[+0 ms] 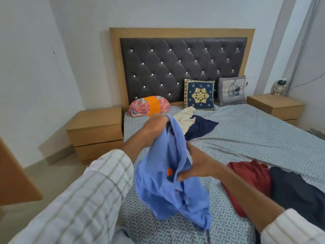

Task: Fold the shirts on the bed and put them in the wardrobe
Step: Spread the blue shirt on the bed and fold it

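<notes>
A light blue shirt [168, 191] hangs bunched above the near corner of the bed [255, 134]. My left hand [154, 125] grips its top end, raised over the bed. Lower down, my right hand [195, 164] pinches a fold in the middle of the same shirt. A cream shirt [184, 117] and a navy shirt [202, 127] lie crumpled near the pillows. At the right edge of the bed a dark red shirt [249, 180] lies beside a black garment [299, 192].
The padded headboard [182, 67] has two square cushions [199, 94] and a pink-orange bolster [149, 105] against it. Wooden nightstands stand at the left [95, 131] and at the right [276, 104]. A wooden panel edge [15, 180] juts in at the left.
</notes>
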{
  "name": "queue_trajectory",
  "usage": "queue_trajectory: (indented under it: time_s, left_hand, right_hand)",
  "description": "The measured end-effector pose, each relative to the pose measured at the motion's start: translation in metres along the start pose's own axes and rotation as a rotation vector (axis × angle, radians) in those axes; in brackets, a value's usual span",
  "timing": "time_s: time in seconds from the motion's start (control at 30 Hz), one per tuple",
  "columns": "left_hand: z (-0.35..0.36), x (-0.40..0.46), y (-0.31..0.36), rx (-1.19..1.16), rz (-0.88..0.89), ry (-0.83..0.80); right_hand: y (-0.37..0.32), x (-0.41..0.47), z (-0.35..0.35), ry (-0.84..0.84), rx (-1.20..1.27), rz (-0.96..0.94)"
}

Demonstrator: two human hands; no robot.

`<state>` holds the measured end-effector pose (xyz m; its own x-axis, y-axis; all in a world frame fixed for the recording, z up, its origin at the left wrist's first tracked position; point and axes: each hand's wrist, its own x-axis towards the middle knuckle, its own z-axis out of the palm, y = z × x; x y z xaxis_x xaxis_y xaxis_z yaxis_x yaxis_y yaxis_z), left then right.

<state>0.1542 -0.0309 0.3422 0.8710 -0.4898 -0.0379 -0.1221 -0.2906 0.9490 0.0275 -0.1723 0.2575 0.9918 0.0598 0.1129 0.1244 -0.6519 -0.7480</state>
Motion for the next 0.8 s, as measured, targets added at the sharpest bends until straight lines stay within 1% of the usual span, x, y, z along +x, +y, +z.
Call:
queue_trajectory:
  time_s: [0.03,0.07,0.1,0.13,0.2,0.23,0.27,0.33,0.37,0.4,0.47,0.5,0.53,0.57,0.63,0.7,0.73,0.77,0.8]
  left_hand:
    - [-0.006,0.006,0.004,-0.030,-0.017,-0.015]
    - [-0.013,0.012,0.006,-0.023,-0.025,-0.024]
    - [-0.023,0.020,0.003,0.012,-0.023,-0.036]
    - [-0.033,0.027,-0.001,0.083,-0.005,-0.022]
    - [-0.052,0.021,-0.011,0.310,0.118,-0.006]
    - [-0.060,0.011,-0.017,0.417,0.178,-0.070]
    - [-0.066,0.003,-0.022,0.524,0.164,-0.161]
    - [-0.072,-0.015,-0.037,0.685,0.053,-0.342]
    - [-0.071,-0.021,-0.046,0.747,0.040,-0.399]
    - [-0.070,-0.021,-0.053,0.807,0.049,-0.411]
    - [-0.067,-0.016,-0.065,0.859,0.129,-0.379]
    - [-0.067,-0.015,-0.069,0.815,0.159,-0.347]
    - [-0.069,-0.012,-0.076,0.723,0.158,-0.309]
    - [-0.071,-0.011,-0.078,0.612,0.126,-0.253]
    - [-0.072,-0.013,-0.081,0.394,0.057,-0.137]
    - [-0.070,-0.019,-0.076,0.213,0.020,-0.098]
    - [-0.067,-0.022,-0.072,0.190,0.009,-0.120]
    - [-0.066,-0.025,-0.066,0.250,0.016,-0.176]
    - [-0.065,-0.026,-0.062,0.397,0.052,-0.254]
  right_hand:
    - [0.000,0.006,0.005,0.042,-0.082,0.030]
    - [0.004,0.013,0.008,0.119,-0.171,0.065]
    - [0.007,0.020,0.010,0.233,-0.223,0.081]
    - [0.014,0.026,0.009,0.348,-0.198,0.104]
    - [0.018,0.032,-0.004,0.530,0.010,0.179]
    - [0.016,0.033,-0.014,0.594,0.101,0.206]
    - [0.014,0.034,-0.025,0.636,0.135,0.227]
    - [0.007,0.035,-0.044,0.666,0.076,0.249]
    - [0.001,0.035,-0.052,0.669,0.051,0.243]
    - [-0.004,0.035,-0.058,0.668,0.041,0.233]
    - [-0.016,0.033,-0.070,0.644,0.011,0.198]
    - [-0.023,0.029,-0.077,0.618,-0.005,0.188]
    - [-0.028,0.025,-0.083,0.581,0.003,0.185]
    - [-0.032,0.020,-0.090,0.523,0.034,0.187]
    - [-0.034,0.008,-0.103,0.333,0.088,0.208]
    - [-0.031,-0.003,-0.114,0.105,0.013,0.281]
    - [-0.029,-0.007,-0.118,0.042,-0.069,0.321]
    - [-0.026,-0.009,-0.121,0.030,-0.137,0.345]
    - [-0.024,-0.009,-0.123,0.071,-0.161,0.358]
